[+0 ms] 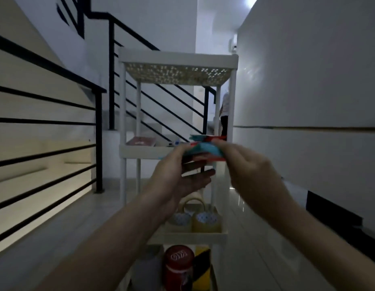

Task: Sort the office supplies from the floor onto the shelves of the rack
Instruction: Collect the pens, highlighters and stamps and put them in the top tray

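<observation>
A white plastic rack (230, 106) stands in front of me with several shelves. Both hands hold a small stack of red and teal packets (205, 147) at the front edge of the second shelf (140, 151). My left hand (182, 177) supports the stack from below and the left, thumb on top, lower fingers spread straight. My right hand (245, 164) pinches the stack's right end. A dark red booklet (141, 141) and small items lie on that shelf. Tape rolls (195, 219) sit on the shelf below. A red-capped canister (178, 267) and a yellow-black roll (202, 267) stand on the lowest shelf.
A black stair railing (45, 122) runs along the left, with stairs behind the rack. A white wall (308, 91) closes the right side. Glossy floor tiles (255, 238) stretch past the rack. A person (224, 114) stands far down the corridor.
</observation>
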Demonstrator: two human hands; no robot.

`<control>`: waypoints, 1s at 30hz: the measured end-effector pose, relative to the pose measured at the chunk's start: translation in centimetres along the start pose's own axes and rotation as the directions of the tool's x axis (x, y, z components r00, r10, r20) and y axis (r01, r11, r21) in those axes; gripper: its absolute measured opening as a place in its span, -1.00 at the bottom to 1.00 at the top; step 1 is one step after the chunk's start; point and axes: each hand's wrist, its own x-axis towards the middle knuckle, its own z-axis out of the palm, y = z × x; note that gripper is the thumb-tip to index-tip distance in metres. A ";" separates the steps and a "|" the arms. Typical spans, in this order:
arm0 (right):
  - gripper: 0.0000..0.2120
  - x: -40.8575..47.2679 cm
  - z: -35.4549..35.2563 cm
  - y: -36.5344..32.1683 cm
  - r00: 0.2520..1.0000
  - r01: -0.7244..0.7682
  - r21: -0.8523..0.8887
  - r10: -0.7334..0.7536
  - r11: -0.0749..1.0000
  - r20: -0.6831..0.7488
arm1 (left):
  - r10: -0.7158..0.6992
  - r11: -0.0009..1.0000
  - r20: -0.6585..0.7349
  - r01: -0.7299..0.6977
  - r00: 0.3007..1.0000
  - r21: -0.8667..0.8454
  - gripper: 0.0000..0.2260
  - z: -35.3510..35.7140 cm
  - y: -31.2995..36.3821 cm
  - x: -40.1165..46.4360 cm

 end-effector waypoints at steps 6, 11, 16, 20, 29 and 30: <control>-0.51 8.5 0.4 3.3 0.979 0.009 -0.208 0.035 0.978 0.202 | -0.034 0.998 -0.164 0.025 0.986 -0.056 -0.74 -2.2 -3.2 0.5; -0.54 12.5 2.4 4.3 0.955 0.011 -0.402 0.110 0.916 0.277 | -0.001 1.000 -0.259 0.004 0.966 0.013 -0.86 -4.0 -4.5 1.8; -0.62 13.6 5.7 5.4 0.914 0.046 -0.451 0.145 0.891 0.379 | 0.036 0.998 -0.246 -0.020 0.969 0.068 -0.85 -4.5 -4.8 2.1; -0.56 12.9 8.7 6.4 0.869 -0.024 -0.442 0.238 0.897 0.435 | 0.020 0.998 -0.229 -0.004 0.973 0.067 -0.88 -4.7 -5.2 2.5; -0.62 12.8 11.0 7.6 0.623 -0.377 -0.262 0.453 0.888 0.637 | 0.034 0.995 -0.210 -0.014 0.977 0.095 -0.91 -5.3 -5.8 2.7; -0.61 12.8 11.0 7.5 0.594 -0.382 -0.256 0.448 0.888 0.668 | 0.036 0.995 -0.203 -0.017 0.978 0.095 -0.91 -5.3 -5.8 2.6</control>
